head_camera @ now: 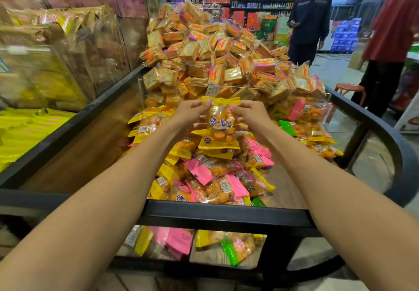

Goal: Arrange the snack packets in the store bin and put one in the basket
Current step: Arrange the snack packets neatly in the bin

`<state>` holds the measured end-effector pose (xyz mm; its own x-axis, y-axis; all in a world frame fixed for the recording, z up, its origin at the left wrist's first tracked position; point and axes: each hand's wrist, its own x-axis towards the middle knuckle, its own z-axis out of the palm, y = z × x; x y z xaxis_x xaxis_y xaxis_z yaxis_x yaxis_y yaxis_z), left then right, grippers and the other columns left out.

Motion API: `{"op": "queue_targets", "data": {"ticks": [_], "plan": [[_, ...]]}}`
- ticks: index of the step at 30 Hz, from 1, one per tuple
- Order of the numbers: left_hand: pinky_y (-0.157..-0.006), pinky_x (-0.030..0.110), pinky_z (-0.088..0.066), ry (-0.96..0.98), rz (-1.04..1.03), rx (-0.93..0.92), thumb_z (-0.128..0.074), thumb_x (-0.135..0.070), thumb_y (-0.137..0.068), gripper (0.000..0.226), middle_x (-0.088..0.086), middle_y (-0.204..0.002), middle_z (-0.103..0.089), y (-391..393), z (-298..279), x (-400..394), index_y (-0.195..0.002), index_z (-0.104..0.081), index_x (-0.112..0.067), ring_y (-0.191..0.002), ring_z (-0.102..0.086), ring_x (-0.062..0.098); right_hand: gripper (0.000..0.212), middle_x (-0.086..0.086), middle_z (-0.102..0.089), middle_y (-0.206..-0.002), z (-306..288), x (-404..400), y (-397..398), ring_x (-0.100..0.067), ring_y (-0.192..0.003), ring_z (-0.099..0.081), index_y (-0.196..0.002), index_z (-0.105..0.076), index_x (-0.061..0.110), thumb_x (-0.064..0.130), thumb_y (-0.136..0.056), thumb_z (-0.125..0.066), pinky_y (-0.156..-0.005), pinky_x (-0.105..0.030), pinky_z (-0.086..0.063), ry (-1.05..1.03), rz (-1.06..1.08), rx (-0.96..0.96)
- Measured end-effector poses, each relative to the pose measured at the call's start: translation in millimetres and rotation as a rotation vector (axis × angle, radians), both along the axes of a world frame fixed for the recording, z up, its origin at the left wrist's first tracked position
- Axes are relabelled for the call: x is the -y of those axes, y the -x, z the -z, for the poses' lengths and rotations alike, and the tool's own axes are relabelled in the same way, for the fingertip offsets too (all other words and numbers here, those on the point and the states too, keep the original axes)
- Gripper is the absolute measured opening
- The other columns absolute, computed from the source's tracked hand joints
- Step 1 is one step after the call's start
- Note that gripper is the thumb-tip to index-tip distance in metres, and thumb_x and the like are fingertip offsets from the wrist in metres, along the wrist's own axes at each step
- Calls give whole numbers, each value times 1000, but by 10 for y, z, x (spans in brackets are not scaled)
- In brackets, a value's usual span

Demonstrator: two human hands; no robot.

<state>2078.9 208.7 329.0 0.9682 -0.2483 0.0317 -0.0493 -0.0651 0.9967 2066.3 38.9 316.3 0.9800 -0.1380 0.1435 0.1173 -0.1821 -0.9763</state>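
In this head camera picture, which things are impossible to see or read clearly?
1. Basket: not in the head view at all.
2. Held yellow packet: its side edges are covered by the left hand and right hand.
3. Stock at far left: motion blur, labels unreadable.
4. Price tag on the clear divider: print too small.
5. Lower packets: partly hidden behind the black bin frame.

held yellow snack packet: blue Chinese characters 馋嘴面 across its clear front; smaller line beneath too blurred to read | loose packets in the bin: barcodes only, digits illegible | cracker packs behind: print unreadable
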Motion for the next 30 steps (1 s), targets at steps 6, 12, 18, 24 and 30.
{"op": "queue_targets", "data": {"ticks": [6,12,18,24,30], "plan": [[-52,18,-51,29,-53,27,-57,-22,-95,16,-2,-67,-60,16,-2,7,-83,-64,-15,-60,-57,9,23,8,-60,-63,-39,-40,46,-1,-49,-56,-80,-63,16,30,-96,-56,-50,-21,-48,-33,-47,-19],[-58,23,-53,49,-77,7,-56,-28,-95,19,-1,-77,-66,31,-15,17,-84,-66,-16,-67,-61,12,33,-8,-62,-86,-35,-14,28,-14,-70,-60,-107,-64,-5,26,-95,-57,-55,-23,-52,-66,-50,-49],[-44,18,-43,169,-269,-28,-56,-26,-95,21,-9,-62,-62,-7,-52,-39,-78,-62,-18,-42,-53,4,74,-16,-48,-141,3,-91,98,-28,-108,-64,-143,-36,4,2,-78,-72,-94,-40,-53,113,-464,-399],[-72,28,-54,70,-97,-96,-60,-40,-89,35,-1,-91,-65,-35,-83,-40,-106,-61,-9,-83,-62,15,59,-11,-48,-127,-63,-2,132,-33,-93,-70,-136,-37,-12,-17,-82,-59,-75,-31,-60,-73,-452,-358],[-79,35,-51,-115,18,-88,-79,-38,-58,96,12,-125,-62,-79,-34,-90,-140,-42,-4,-102,-63,22,60,-15,-53,-136,-81,23,110,-24,-110,-61,-135,-46,-2,-9,-79,-67,-78,-29,-57,-39,-377,-307]]}}
